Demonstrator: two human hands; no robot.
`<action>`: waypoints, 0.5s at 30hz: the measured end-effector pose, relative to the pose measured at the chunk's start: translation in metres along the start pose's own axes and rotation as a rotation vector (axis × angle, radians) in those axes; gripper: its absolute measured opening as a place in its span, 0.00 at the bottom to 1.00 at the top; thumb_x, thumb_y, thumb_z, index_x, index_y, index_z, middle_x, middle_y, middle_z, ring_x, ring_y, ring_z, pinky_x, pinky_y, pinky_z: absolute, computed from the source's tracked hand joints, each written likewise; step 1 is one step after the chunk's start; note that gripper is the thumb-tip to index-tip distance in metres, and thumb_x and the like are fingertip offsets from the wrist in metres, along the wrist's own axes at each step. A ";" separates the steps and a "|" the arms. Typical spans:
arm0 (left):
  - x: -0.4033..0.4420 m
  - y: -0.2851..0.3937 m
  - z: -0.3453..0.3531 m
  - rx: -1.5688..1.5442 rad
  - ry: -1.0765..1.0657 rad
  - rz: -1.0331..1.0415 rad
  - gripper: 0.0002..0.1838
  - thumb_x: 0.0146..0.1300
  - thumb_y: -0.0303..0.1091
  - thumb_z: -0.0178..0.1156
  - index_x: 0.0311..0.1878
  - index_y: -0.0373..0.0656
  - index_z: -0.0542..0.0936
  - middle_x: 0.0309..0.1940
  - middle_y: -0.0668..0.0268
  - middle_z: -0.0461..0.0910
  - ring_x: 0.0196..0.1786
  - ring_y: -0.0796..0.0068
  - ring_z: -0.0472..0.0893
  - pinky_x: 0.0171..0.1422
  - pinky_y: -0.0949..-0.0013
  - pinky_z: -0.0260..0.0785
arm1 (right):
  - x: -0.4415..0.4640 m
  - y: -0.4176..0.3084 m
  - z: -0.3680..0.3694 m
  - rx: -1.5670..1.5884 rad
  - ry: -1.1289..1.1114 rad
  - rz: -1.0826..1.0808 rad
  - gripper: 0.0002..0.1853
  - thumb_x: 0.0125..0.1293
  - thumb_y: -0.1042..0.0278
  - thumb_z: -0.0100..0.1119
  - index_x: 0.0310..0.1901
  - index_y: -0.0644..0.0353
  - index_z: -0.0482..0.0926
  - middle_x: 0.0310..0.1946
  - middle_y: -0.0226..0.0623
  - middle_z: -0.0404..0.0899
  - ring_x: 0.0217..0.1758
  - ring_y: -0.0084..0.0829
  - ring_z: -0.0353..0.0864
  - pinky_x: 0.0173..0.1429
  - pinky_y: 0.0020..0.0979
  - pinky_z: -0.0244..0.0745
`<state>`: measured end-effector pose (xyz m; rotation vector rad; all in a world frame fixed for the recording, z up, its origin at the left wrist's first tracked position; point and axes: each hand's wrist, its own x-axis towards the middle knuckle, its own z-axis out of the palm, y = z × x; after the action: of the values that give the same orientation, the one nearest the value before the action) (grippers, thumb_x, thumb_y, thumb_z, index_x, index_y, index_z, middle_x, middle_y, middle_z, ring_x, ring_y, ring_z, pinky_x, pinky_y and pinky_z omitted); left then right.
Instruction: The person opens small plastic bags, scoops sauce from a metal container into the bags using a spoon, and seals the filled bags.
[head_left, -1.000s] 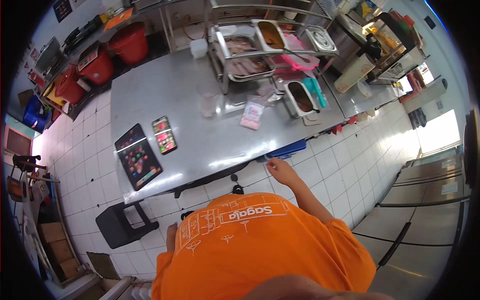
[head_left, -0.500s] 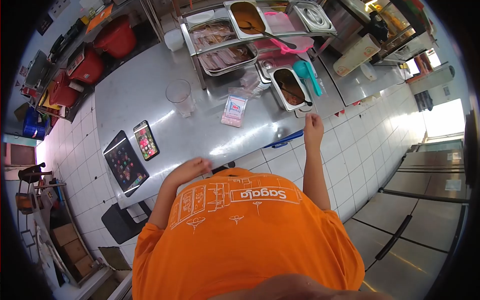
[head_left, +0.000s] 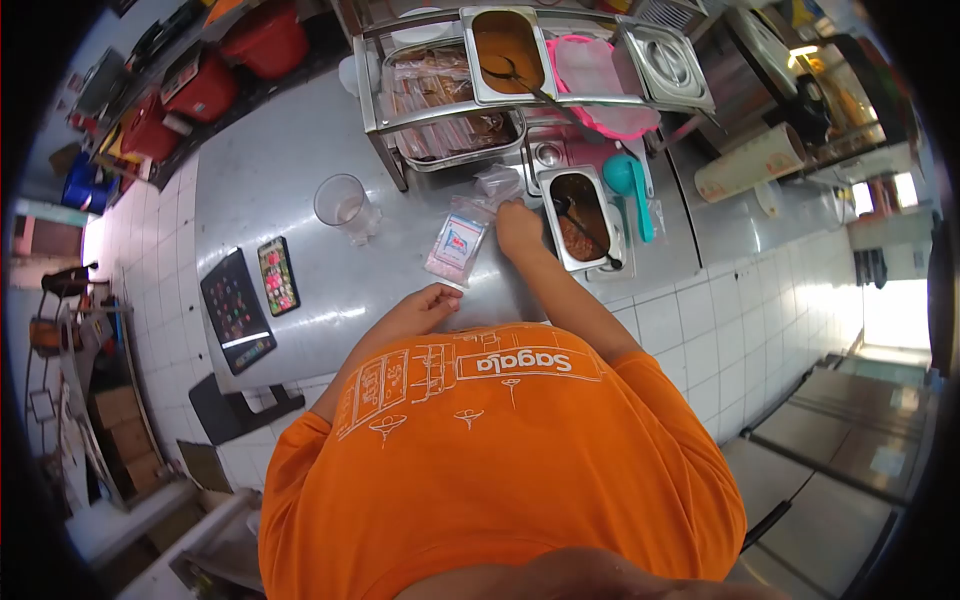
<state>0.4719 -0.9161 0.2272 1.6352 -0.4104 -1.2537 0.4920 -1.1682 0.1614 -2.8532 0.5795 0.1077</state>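
A packet of clear plastic bags [head_left: 458, 246] with a blue, white and red label lies on the steel table in front of me. My left hand [head_left: 428, 306] is at its lower edge, fingers loosely bent and partly apart, not closed round anything I can see. Closed fingers of my right hand [head_left: 518, 230] are at the packet's upper right side and seem to pinch its plastic; the fingertips are partly hidden. Crumpled clear plastic [head_left: 497, 184] lies just beyond. To the right stands a steel food pan [head_left: 581, 215] of dark sauce with a black ladle [head_left: 590, 228] in it.
A clear cup [head_left: 343, 202], a phone [head_left: 279, 275] and a tablet [head_left: 237, 311] lie to the left. A turquoise scoop [head_left: 628, 180] is right of the pan. A steel rack [head_left: 400, 118] holds trays of bagged food, an orange sauce pan [head_left: 508, 60] and a pink-rimmed container [head_left: 615, 120].
My right hand has moved left, from the table's front edge beyond the sauce pan to the bag packet. My left hand has moved right, up to the packet's lower edge. The view has shifted slightly.
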 end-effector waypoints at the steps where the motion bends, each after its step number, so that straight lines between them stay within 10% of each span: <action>1: 0.003 0.002 0.009 -0.061 0.062 0.005 0.20 0.72 0.43 0.51 0.59 0.40 0.72 0.48 0.63 0.77 0.56 0.74 0.72 0.63 0.69 0.60 | 0.001 0.000 -0.005 0.003 0.010 -0.029 0.10 0.62 0.71 0.52 0.41 0.65 0.80 0.44 0.49 0.80 0.40 0.44 0.86 0.42 0.40 0.82; 11: 0.041 0.057 0.088 -0.493 0.493 0.244 0.22 0.71 0.45 0.54 0.58 0.39 0.73 0.49 0.64 0.78 0.52 0.73 0.76 0.60 0.67 0.66 | -0.042 0.008 -0.158 0.322 -0.250 -0.619 0.12 0.57 0.65 0.59 0.40 0.61 0.78 0.41 0.44 0.80 0.41 0.50 0.81 0.44 0.42 0.77; 15: 0.050 0.080 0.106 -0.572 0.713 0.417 0.17 0.70 0.41 0.57 0.55 0.39 0.75 0.44 0.66 0.81 0.45 0.78 0.79 0.50 0.72 0.71 | -0.057 0.033 -0.150 0.627 -0.027 -0.875 0.13 0.57 0.62 0.64 0.40 0.59 0.78 0.38 0.37 0.79 0.36 0.38 0.79 0.40 0.35 0.75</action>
<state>0.4231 -1.0414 0.2718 1.2921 0.0610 -0.3677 0.4305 -1.2115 0.3066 -2.2282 -0.5705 -0.1577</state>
